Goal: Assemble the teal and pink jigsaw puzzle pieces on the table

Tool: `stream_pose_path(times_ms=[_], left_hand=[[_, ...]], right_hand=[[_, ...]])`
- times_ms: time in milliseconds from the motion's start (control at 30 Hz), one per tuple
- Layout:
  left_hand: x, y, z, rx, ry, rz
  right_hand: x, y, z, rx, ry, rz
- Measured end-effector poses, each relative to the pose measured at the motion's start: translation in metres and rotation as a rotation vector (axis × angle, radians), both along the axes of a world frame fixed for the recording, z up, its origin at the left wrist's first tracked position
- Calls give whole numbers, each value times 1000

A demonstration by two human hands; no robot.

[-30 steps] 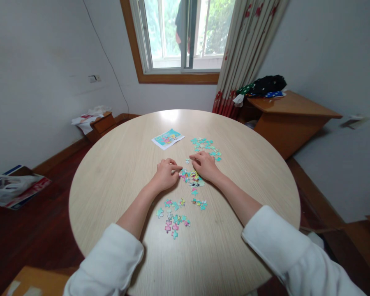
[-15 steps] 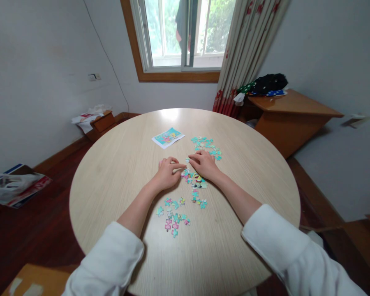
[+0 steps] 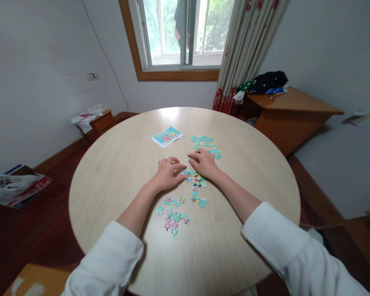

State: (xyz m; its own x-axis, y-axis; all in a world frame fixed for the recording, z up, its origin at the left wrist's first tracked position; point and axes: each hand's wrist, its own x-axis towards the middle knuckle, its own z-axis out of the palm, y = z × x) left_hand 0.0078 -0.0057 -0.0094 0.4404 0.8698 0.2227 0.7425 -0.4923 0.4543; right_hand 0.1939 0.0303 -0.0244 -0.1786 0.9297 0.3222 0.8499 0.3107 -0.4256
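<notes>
A partly joined jigsaw puzzle (image 3: pixel 197 180) with a yellow cartoon figure lies on the table between my hands. My left hand (image 3: pixel 169 174) is at its left edge, thumb and forefinger apart, the fingertips touching or very near the pieces. My right hand (image 3: pixel 204 163) rests over its far edge, fingers bent and drawn together, with a small pale puzzle piece (image 3: pixel 187 159) at the fingertips. Part of the puzzle is hidden under this hand. A pink piece (image 3: pixel 160 161) shows just beyond my left knuckles.
Loose teal pieces (image 3: pixel 203 142) lie beyond my right hand. Nearer me are pink and teal pieces (image 3: pixel 174 220) and a small joined strip (image 3: pixel 199 200). A printed reference picture (image 3: pixel 167 137) lies at the back of the round table (image 3: pixel 111 172).
My left thumb has moved away from the forefinger, down along the puzzle's left edge. My right hand has hardly moved. The view has shifted very slightly.
</notes>
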Motion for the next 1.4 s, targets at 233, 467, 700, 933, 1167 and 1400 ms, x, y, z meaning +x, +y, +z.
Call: stream_pose_path(times_ms=[233, 467, 700, 933, 1167, 1400], left_hand=[[0, 1, -2, 4, 2, 11], [0, 1, -1, 1, 0, 16], [1, 1, -1, 3, -25, 28], [1, 5, -1, 3, -81, 139], [-1, 9, -3, 55, -156, 186], [-2, 13, -7, 82, -195, 221]], right_hand=[[-1, -2, 3, -15, -1, 3], [0, -1, 2, -9, -12, 5], [-1, -2, 2, 5, 13, 5], [-2, -4, 5, -14, 10, 13], [-2, -4, 7, -38, 5, 23], [-2, -3, 6, -41, 26, 24]])
